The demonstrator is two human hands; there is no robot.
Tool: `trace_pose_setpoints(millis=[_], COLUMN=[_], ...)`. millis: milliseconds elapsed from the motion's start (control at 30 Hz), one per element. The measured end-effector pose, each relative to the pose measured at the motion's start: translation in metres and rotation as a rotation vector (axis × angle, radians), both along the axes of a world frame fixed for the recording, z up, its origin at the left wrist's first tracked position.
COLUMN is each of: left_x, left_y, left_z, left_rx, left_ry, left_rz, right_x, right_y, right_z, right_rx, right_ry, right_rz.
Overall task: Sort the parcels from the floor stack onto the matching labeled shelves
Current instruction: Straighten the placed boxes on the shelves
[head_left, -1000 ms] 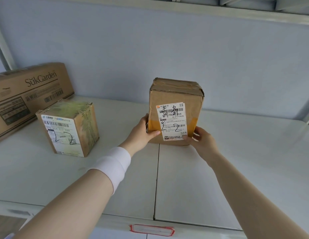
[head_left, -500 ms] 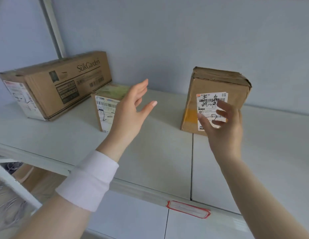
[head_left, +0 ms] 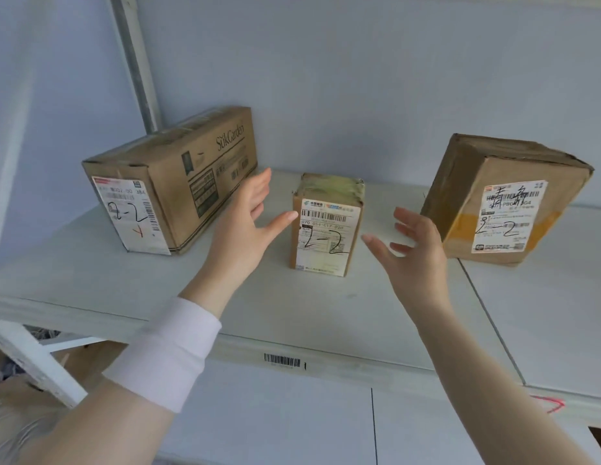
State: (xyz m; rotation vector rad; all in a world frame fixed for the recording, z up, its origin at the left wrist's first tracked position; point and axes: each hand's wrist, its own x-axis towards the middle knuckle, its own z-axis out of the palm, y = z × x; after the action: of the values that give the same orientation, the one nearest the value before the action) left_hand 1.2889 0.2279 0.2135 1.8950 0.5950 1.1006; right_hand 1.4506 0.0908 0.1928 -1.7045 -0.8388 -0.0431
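A: Head view: how do the fingers (head_left: 259, 189) stand?
B: The left hand (head_left: 245, 229) has them straight and spread, holding nothing, just left of the small parcel (head_left: 326, 229). The right hand (head_left: 413, 253) is spread too, empty, between that parcel and the brown parcel (head_left: 500, 203).
A: Touching?
B: The left thumb tip sits at the small parcel's edge; contact I cannot tell.
A: Where are the parcels?
B: All on the white shelf (head_left: 91, 280), taped closed, contents hidden, each label hand-marked "2-2": SukGarden carton (head_left: 178, 182) left, small parcel middle, brown parcel right.
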Motion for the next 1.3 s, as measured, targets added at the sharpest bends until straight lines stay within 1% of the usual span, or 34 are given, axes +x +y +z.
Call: trace_pose_setpoints(millis=[67, 167, 267, 333, 433, 533, 700, 1000, 1200, 1300], left_x=[0.0, 0.006, 0.015, 0.021, 0.029, 0.037, 0.058, 0.1, 0.112, 0.114], left_y=[0.013, 0.027, 0.035, 0.037, 0.036, 0.035, 0.045, 0.067, 0.074, 0.075], left_z=[-0.012, -0.029, -0.04, -0.046, -0.049, -0.047, -0.044, -0.041, -0.043, -0.045], left_rx=[-0.028, 0.004, 0.0, -0.02, -0.039, -0.031, -0.013, -0.055, -0.07, -0.08], left_ry=[0.111, 0.281, 0.383, 0.433, 0.437, 0.416, 0.437, 0.456, 0.454, 0.444], left_rz=[-0.027, -0.052, -0.088, -0.126, -0.152, -0.121, -0.11, -0.12, -0.119, -0.121], right_x=[-0.006, -0.007, -0.004, -0.003, -0.001, 0.003, 0.022, 0.062, 0.074, 0.075], right_y=[0.003, 0.008, 0.018, 0.026, 0.035, 0.041, 0.05, 0.07, 0.074, 0.075], right_z=[-0.007, -0.019, -0.031, -0.036, -0.038, -0.035, -0.032, -0.026, -0.026, -0.027], right_rx=[-0.054, -0.161, -0.288, -0.335, -0.329, -0.284, -0.261, -0.312, -0.299, -0.302], right_ry=[0.024, 0.029, 0.027, 0.079, 0.117, 0.144, 0.184, 0.179, 0.21, 0.194], right_rz=[-0.017, -0.029, -0.006, 0.013, 0.049, 0.084, 0.105, 0.1, 0.116, 0.107])
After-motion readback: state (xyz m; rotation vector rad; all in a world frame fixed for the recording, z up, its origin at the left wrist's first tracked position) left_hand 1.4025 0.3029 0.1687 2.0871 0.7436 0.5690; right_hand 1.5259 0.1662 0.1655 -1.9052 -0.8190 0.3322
